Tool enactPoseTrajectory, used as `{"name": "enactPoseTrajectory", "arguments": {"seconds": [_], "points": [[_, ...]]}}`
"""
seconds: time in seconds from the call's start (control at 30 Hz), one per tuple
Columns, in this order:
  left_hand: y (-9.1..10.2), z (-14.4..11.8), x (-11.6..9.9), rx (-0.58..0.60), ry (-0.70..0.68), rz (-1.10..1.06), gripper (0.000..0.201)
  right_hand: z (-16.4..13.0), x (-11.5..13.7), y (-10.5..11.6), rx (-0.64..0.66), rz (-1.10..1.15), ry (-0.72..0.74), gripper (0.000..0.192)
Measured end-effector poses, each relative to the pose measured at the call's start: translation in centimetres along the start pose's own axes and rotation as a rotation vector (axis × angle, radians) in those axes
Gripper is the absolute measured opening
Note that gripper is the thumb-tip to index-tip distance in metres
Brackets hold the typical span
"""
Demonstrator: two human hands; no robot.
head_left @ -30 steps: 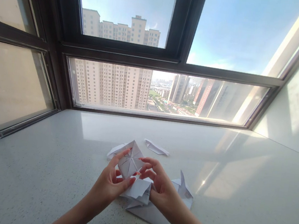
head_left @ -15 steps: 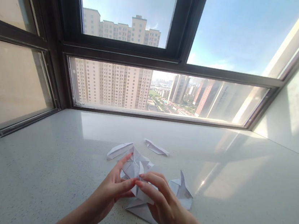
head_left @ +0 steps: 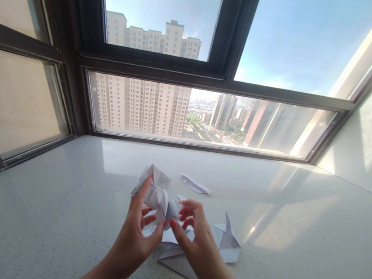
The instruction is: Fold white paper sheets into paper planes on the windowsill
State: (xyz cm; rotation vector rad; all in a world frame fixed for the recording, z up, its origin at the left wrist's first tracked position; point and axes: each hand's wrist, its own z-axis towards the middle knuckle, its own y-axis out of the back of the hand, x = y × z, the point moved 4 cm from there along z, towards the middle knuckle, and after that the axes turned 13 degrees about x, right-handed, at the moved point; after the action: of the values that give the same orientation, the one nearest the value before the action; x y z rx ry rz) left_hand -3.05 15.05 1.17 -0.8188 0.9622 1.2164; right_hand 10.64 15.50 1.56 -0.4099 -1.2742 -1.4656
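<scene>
A creased white folded-paper piece (head_left: 157,186) is held up off the sill, tilted, between both hands. My left hand (head_left: 139,226) grips it from the left, index finger along its upper side and thumb at its lower edge. At its lower right corner, a folded flap sits between the thumb and fingers of my right hand (head_left: 194,226). Below the hands lies more folded white paper (head_left: 179,263), partly covered by my right hand. To the right of that hand, another folded paper piece (head_left: 229,242) stands with a pointed flap upright.
A narrow folded paper strip (head_left: 196,184) lies farther back on the speckled white sill (head_left: 61,214). Dark-framed windows (head_left: 201,148) border the sill at the back and left, and a pale wall (head_left: 369,135) rises on the right.
Both hands have lifted and tilted the folded paper up and to the left. My right-hand fingers have moved from its middle to its lower right corner.
</scene>
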Motion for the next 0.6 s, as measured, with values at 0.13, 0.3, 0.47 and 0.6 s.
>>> {"name": "enactPoseTrajectory", "arguments": {"seconds": [0.13, 0.3, 0.47, 0.6], "points": [[-0.4, -0.2, -0.2, 0.016, -0.001, -0.067, 0.074, 0.7, -1.1, -0.6, 0.098, 0.316, -0.104, 0.017], [0.1, 0.5, -0.3, 0.001, 0.115, -0.276, 0.08, 1.0, -2.0, -0.7, 0.137, 0.682, -0.147, 0.026], [0.5, 0.8, 0.3, 0.009, 0.184, -0.338, 0.08, 1.0, -1.9, -0.8, 0.142, 0.726, -0.157, 0.036], [0.5, 0.7, 0.7, 0.023, 0.204, -0.289, 0.083, 0.6, -1.5, -0.4, 0.079, 0.462, -0.143, 0.039]]}}
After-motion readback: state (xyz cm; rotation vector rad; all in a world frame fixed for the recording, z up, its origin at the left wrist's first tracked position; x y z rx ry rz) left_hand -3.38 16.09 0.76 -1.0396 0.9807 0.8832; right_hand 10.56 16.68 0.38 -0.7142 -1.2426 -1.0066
